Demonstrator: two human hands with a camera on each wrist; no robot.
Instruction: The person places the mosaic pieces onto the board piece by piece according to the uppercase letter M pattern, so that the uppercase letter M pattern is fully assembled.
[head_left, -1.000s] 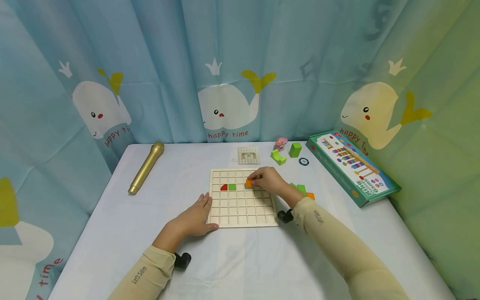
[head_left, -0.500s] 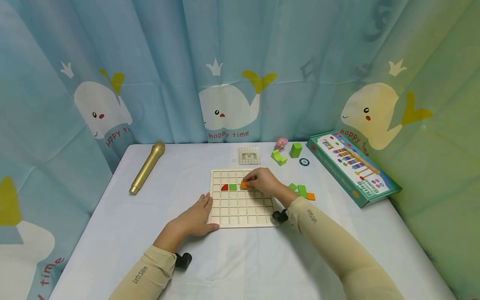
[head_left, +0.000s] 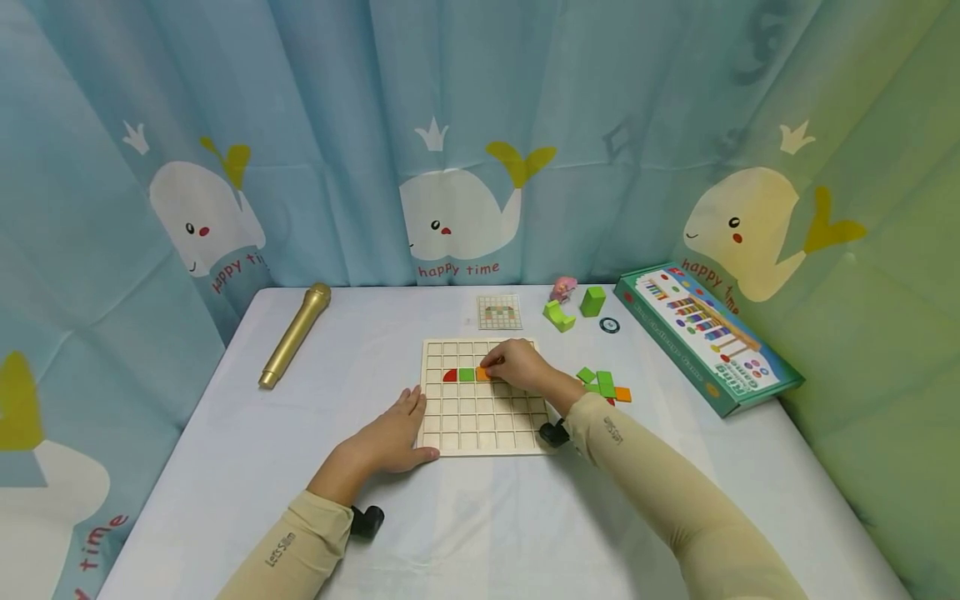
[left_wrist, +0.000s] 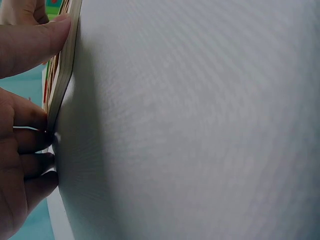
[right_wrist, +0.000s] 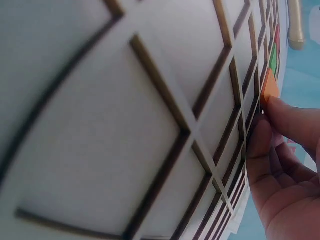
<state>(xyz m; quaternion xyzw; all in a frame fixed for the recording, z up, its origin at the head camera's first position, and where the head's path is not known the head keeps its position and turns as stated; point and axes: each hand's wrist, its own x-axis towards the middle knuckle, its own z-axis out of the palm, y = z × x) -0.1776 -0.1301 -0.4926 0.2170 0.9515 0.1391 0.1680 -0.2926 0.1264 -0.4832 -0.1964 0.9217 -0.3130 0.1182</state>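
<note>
A pale wooden grid board (head_left: 480, 421) lies flat on the white table. In its third row sit a red quarter-round tile (head_left: 449, 376) and a green square tile (head_left: 466, 375). My right hand (head_left: 513, 364) pinches an orange tile (head_left: 482, 373) (right_wrist: 270, 85) right beside the green one, low over the board. My left hand (head_left: 393, 433) lies flat on the table, fingers straight, thumb (left_wrist: 35, 42) and fingertips pressed against the board's left edge (left_wrist: 62, 75).
Loose green and orange tiles (head_left: 603, 385) lie right of the board. Behind it are a small pattern card (head_left: 499, 312), green blocks (head_left: 573, 308), a pink toy (head_left: 562, 288) and a dark disc (head_left: 609, 325). A gold microphone (head_left: 293, 335) lies far left, a green box (head_left: 705, 336) far right.
My right hand has carried the orange tile leftward across the board until it lies next to the green tile. The left hand has stayed against the board's edge.
</note>
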